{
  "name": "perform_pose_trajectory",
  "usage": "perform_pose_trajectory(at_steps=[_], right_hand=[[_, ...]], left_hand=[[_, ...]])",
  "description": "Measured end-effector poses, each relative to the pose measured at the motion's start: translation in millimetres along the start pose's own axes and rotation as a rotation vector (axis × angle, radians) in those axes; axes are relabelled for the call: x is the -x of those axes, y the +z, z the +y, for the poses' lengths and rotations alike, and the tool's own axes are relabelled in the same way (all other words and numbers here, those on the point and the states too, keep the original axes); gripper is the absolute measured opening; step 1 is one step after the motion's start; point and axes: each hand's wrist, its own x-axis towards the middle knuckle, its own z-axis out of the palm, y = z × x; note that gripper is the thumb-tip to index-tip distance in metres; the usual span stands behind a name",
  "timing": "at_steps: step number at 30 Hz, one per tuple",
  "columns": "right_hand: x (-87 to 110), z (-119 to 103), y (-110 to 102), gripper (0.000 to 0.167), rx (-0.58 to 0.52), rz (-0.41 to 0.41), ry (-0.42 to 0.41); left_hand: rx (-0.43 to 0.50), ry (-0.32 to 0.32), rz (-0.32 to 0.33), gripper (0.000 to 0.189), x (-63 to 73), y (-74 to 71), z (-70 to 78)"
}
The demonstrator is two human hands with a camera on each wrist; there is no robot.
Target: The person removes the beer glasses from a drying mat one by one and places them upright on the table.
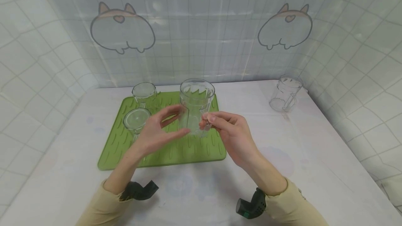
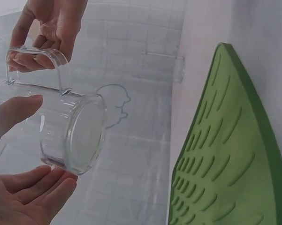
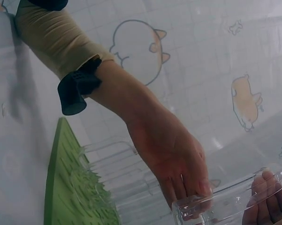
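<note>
A clear glass mug (image 1: pixel 197 91) is held up above the green ridged mat (image 1: pixel 188 154), its rim upward. By its handle (image 2: pixel 61 68), my right hand (image 1: pixel 233 135) grips it between thumb and curled fingers. My left hand (image 1: pixel 157 130) reaches around the mug's other side, thumb and fingers spread apart. In the left wrist view, the left fingertips (image 2: pixel 65 180) meet the glass near its base, and the thumb extends over the body without clearly pressing it. Two more glass mugs (image 1: pixel 137 118) (image 1: pixel 144 91) stand upside down on the mat's left part.
Another glass mug (image 1: pixel 286 93) stands on the white tabletop (image 1: pixel 314 142) at the back right. Tiled-pattern walls (image 1: pixel 201 27) with cartoon drawings close in the back and both sides. Dark wrist cameras (image 1: pixel 252 205) sit at both sleeve cuffs.
</note>
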Motion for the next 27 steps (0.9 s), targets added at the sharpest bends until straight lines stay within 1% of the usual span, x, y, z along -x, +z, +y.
perform_pose_trajectory(at_steps=[3, 7, 10, 15, 19, 23, 26, 27], right_hand=[[-0.2, 0, 0, 0.016, 0.004, 0.003, -0.001], [-0.3, -1, 1, 0.016, 0.013, 0.013, 0.004], [-0.7, -1, 1, 0.016, 0.028, 0.018, -0.001], [-2.1, 0, -1, 0.015, 0.040, 0.028, -0.011], [-4.1, 0, -3, 0.015, 0.050, 0.037, -0.014], [-6.4, 0, -5, 0.016, 0.064, 0.046, -0.019], [-7.9, 1, -7, 0.015, 0.070, 0.051, -0.025], [-8.3, 1, -8, 0.014, 0.072, 0.052, -0.026]], left_hand=[[0.003, 0.004, 0.009, 0.072, 0.1, -2.4, 0.1], [0.027, 0.055, 0.039, 0.065, -0.7, -7.9, 0.3], [0.047, 0.094, 0.083, 0.059, -0.4, -14.3, 1.2], [0.085, 0.123, 0.172, 0.048, 1.9, -29.6, 2.9], [0.098, 0.116, 0.262, 0.042, 4.0, -44.4, 4.5], [0.101, 0.079, 0.364, 0.040, 4.9, -60.3, 2.0], [0.126, 0.042, 0.436, 0.039, 4.8, -72.1, -2.0], [0.148, 0.035, 0.457, 0.039, 4.7, -76.0, -3.8]])
